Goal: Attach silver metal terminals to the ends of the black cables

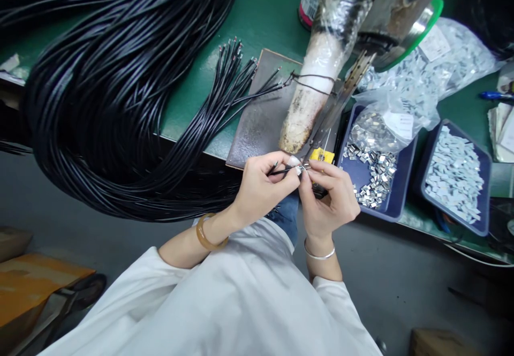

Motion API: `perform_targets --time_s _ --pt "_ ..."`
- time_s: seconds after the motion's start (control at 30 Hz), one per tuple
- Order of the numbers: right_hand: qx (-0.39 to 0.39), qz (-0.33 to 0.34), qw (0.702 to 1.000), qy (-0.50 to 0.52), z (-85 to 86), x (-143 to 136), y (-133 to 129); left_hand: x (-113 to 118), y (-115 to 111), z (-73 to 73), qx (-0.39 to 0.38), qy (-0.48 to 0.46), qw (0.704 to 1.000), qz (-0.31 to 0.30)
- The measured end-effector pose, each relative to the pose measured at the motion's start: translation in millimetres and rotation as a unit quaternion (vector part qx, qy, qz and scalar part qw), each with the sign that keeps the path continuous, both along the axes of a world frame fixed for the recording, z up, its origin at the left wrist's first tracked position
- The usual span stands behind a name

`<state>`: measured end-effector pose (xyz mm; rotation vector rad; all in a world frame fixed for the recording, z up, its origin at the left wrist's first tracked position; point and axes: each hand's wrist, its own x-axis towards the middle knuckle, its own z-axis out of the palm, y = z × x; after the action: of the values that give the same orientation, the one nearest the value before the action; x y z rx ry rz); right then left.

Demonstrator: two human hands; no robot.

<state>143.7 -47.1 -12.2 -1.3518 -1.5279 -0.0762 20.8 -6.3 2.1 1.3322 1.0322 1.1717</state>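
Observation:
My left hand is closed in a pinch on the end of a black cable, whose tip points right. Facing it, my right hand pinches a small silvery piece at that cable end. The fingertips of both hands almost meet, and they partly hide the piece. Just above the fingers, a long narrow metal bar slants down towards them. A yellow label shows behind my right fingers. Left of the hands, a bundle of black cables has stripped ends fanned over a dark plate.
A plastic-wrapped tube overhangs the plate. On the right, a blue bin holds small metal shells, with a plastic bag on it. Another bin holds pale flat pieces. Thick cable coils hang over the green table's edge.

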Motion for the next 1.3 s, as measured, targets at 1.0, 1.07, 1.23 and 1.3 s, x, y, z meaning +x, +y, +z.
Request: perform_targets --time_s 1.0,1.07,1.23,1.3 --pt "0.024 0.014 1.000 -0.002 -1.1 -0.6 -0.4 -2.4 0.2 4.9 -0.081 -0.031 0.996 -0.021" --pt "0.026 0.011 1.000 -0.004 -0.5 -0.9 -0.6 -2.8 0.4 5.8 -0.086 -0.037 0.995 -0.024" --pt "0.015 0.017 1.000 0.017 -2.0 -1.4 -2.6 -5.2 1.7 7.4 -0.109 -0.064 0.991 -0.039" --pt "0.002 0.024 0.999 0.027 -3.0 -1.1 -3.8 -6.3 2.0 7.4 -0.122 -0.074 0.989 -0.048"
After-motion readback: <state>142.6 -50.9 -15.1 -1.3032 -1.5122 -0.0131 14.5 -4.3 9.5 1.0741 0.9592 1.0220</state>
